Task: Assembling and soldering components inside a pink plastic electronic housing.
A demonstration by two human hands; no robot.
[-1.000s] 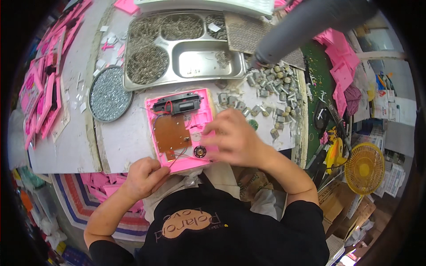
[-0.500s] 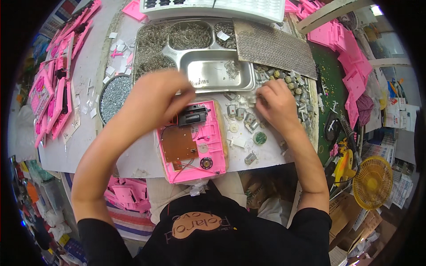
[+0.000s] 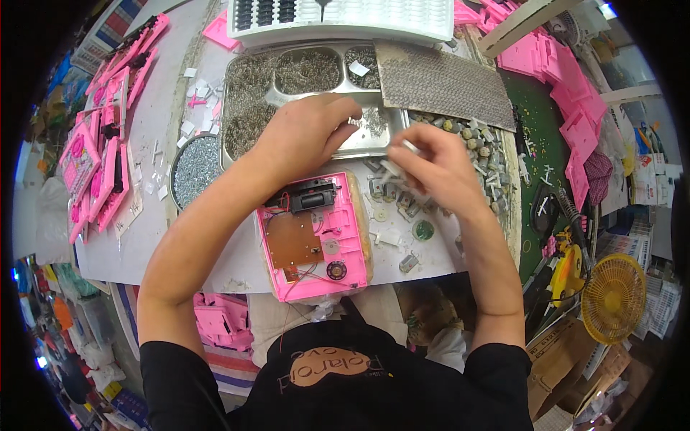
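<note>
My left hand (image 3: 305,133) is over the metal compartment tray (image 3: 352,149), its fingers curled and thumb near the fingertip. Whatever lies between them is too small to make out. To the right, my right hand (image 3: 437,164) is closed with a small white plastic part (image 3: 410,146) between thumb and fingers. It hovers beside the tray's corner, above several small motors (image 3: 407,205). In front of me lies an open pink plastic housing (image 3: 350,248), on a padded base. Inside it are a brown circuit board (image 3: 291,241), a black mechanism (image 3: 314,199), a round speaker (image 3: 336,270) and thin wires.
Small screws fill several tray compartments, and a round bowl (image 3: 198,167) of silvery bits stands left. A textured board (image 3: 445,82) overlaps the tray's right. Behind is a white rack (image 3: 345,25). Pink housings (image 3: 100,151) are stacked left, and a yellow fan (image 3: 613,298) stands right.
My left hand has moved right and forward from the housing to over the tray. My right hand has shifted left, off the motor pile, and now shows a white part in its fingers.
</note>
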